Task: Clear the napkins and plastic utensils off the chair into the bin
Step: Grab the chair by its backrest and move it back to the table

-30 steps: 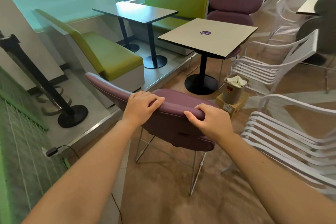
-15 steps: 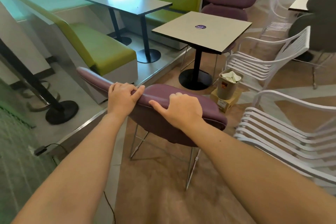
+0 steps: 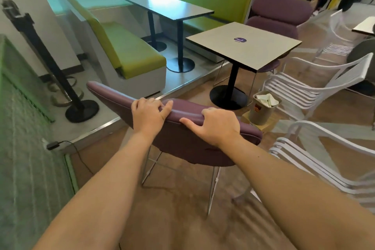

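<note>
My left hand (image 3: 149,114) and right hand (image 3: 216,125) each grip the top edge of the purple chair (image 3: 182,138), fingers curled over its backrest. Beyond it, the bin (image 3: 261,114) stands on the floor beside the square table (image 3: 243,46), on a cardboard box (image 3: 261,127), with crumpled white napkins (image 3: 267,98) inside.
</note>
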Available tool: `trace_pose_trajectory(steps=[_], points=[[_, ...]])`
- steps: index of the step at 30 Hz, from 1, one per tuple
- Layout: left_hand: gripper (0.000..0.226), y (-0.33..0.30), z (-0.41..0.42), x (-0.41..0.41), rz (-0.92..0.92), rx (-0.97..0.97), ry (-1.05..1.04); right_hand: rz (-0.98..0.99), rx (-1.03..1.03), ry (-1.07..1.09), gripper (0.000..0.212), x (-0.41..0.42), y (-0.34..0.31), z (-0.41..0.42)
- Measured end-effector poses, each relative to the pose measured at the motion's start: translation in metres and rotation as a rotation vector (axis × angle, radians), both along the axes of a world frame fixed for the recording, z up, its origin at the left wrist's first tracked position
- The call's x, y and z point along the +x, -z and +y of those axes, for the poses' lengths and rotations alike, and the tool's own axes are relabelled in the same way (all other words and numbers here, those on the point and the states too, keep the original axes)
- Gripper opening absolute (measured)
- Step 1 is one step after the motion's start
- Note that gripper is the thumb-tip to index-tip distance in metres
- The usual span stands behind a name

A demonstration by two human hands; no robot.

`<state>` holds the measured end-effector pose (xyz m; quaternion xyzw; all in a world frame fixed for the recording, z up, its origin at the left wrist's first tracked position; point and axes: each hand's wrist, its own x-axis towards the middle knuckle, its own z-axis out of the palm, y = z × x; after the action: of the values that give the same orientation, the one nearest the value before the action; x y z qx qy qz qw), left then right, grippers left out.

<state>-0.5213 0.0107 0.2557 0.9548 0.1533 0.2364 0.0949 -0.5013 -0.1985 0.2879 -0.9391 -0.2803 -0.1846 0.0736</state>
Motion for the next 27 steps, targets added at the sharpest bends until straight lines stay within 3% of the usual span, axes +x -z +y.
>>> trace_pose_trajectory(steps=[19, 22, 27], points=[[0.046, -0.006, -0.173, -0.039, -0.013, -0.046, -0.282, -0.093, -0.054, -0.196, 0.073, 0.035, 0.003, -0.147], [0.047, -0.009, -0.193, -0.04, -0.009, 0.001, -0.264, -0.104, -0.035, -0.207, 0.074, 0.045, 0.003, -0.166], [0.053, -0.016, -0.164, -0.049, 0.061, 0.094, -0.064, -0.088, -0.016, -0.226, 0.076, 0.049, 0.004, -0.165]])
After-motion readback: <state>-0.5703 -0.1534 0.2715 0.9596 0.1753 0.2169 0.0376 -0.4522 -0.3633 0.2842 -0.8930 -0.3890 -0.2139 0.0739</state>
